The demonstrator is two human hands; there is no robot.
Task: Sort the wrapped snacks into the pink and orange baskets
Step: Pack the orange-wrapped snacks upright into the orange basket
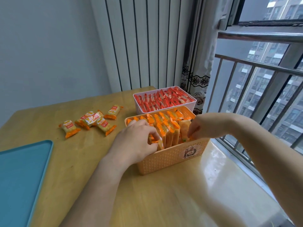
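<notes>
Head view: both hands' grips (152, 138) (191, 134) on upright orange-wrapped snacks (170, 128) inside orange basket (172, 156).

A wooden table (49, 115) fills the bottom of the view, with a blue tray (21, 177) lying flat at its left edge. Behind it stands a plain pale wall (41, 46) and a white striped panel (144, 43). A curtain (200, 63) with dark flower lace hangs beside the window (262, 71) — metal bars cross it, and tall grey buildings (262, 89) show outside. The light is soft and grey.
</notes>
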